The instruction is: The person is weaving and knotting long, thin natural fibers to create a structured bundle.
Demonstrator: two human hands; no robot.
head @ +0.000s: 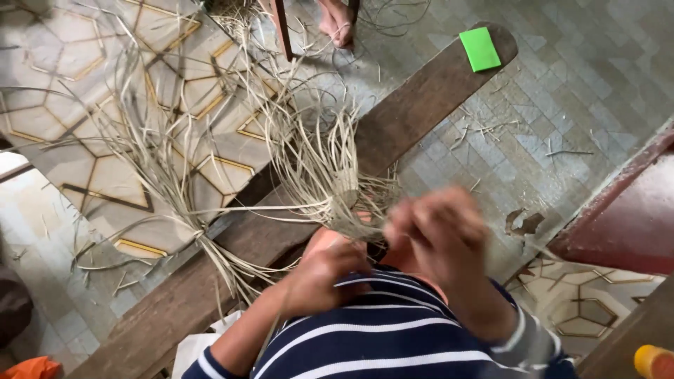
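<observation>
Head view looks straight down on weaving in an early stage: at the far left, loose pale straw strands fan out flat and unworked across the patterned floor, most of them long, thin, dry and springy, gathered only where they cross the dark wooden plank. Moving right, the left hand is clenched on a few strands close to the striped shirt. Just above it sits the woven bundle, a small tight knot of interlaced strips resting on the knee, with many upright ends not yet worked in. The right hand is blurred; its grip seems closed on strands beside the bundle, though I cannot tell for sure. Farther right, a flat green rectangular block lies on the plank's rounded end.
</observation>
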